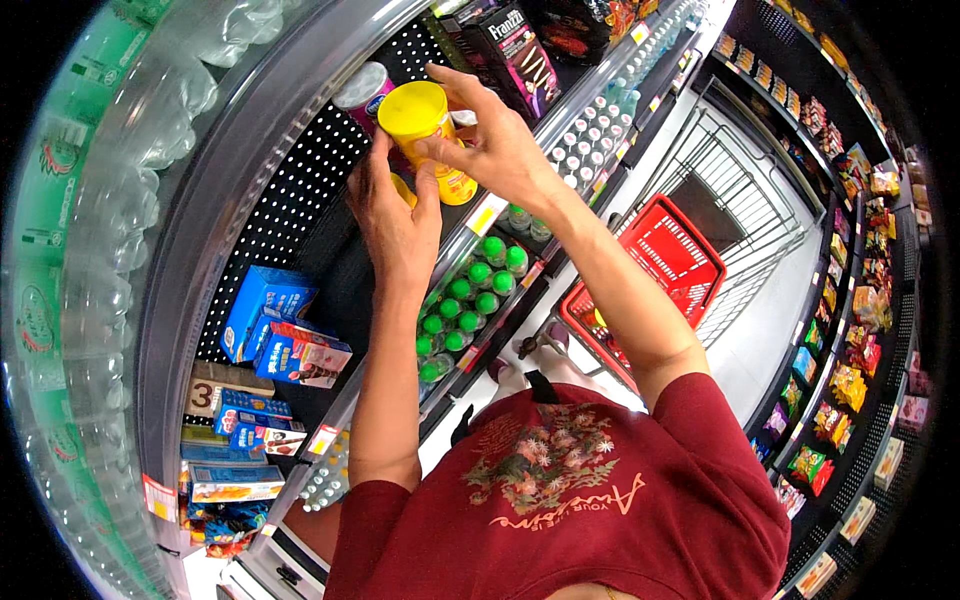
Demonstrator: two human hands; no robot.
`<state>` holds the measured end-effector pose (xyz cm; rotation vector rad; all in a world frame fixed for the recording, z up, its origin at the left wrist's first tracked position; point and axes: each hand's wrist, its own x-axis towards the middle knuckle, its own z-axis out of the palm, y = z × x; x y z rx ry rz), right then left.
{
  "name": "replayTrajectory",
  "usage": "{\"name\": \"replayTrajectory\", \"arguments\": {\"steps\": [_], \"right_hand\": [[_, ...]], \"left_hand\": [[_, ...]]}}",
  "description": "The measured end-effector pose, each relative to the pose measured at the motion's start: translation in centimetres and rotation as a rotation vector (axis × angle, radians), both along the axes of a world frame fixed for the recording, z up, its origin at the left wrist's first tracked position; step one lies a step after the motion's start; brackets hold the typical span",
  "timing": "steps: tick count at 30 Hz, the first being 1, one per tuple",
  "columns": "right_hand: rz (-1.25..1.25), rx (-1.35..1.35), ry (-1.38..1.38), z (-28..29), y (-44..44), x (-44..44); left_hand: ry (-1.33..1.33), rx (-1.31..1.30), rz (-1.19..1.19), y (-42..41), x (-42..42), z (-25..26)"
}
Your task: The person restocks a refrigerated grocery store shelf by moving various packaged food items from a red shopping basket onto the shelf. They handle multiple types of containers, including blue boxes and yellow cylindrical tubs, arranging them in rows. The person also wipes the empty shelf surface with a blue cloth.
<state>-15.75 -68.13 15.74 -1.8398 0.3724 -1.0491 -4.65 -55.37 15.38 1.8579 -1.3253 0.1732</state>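
A yellow cylindrical snack canister [414, 112] with a yellow lid tilts over the shelf between my two hands. My right hand [506, 146] grips it from the right, with the thumb across its front. From the left, my left hand [397, 214] holds its lower side between thumb and fingers. Just below the canister shows more yellow printed packaging [456, 184]; whether it is a separate can is unclear. Part of another yellow item [403, 190] appears between my left thumb and fingers. Behind them stands a purple canister [365, 88] with a pale lid, partly hidden.
Franzzi biscuit boxes [514, 60] stand beyond my right hand. Blue snack boxes [300, 352] sit lower left on the perforated-back shelf. Green-capped bottles [472, 292] fill the shelf below. A red shopping basket [667, 255] and wire cart [735, 187] stand at right. Bottled-drink packs [97, 262] line the left.
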Motion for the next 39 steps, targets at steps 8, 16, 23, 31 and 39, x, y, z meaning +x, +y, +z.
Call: {"name": "replayTrajectory", "arguments": {"steps": [8,16,23,31,39], "right_hand": [[-0.287,-0.097,0.065,1.8,2.4,-7.0],[-0.595,0.181,0.41,-11.3,2.3,-23.4],[-0.796,0.339,0.863,-28.8,4.2,-33.4],[-0.617,0.041,1.115,-44.7,5.4,-35.1],[-0.476,0.083,1.498,-48.1,6.8,-33.5]], "left_hand": [[-0.068,-0.165,-0.206,0.3,-6.1,0.9],[0.132,0.055,-0.486,1.8,-10.7,-3.6],[0.147,0.22,-0.302,6.3,-8.4,-7.8],[0.01,0.121,-0.022,7.6,-5.4,-5.8],[-0.156,0.023,0.273,8.1,-1.7,-4.2]]}}
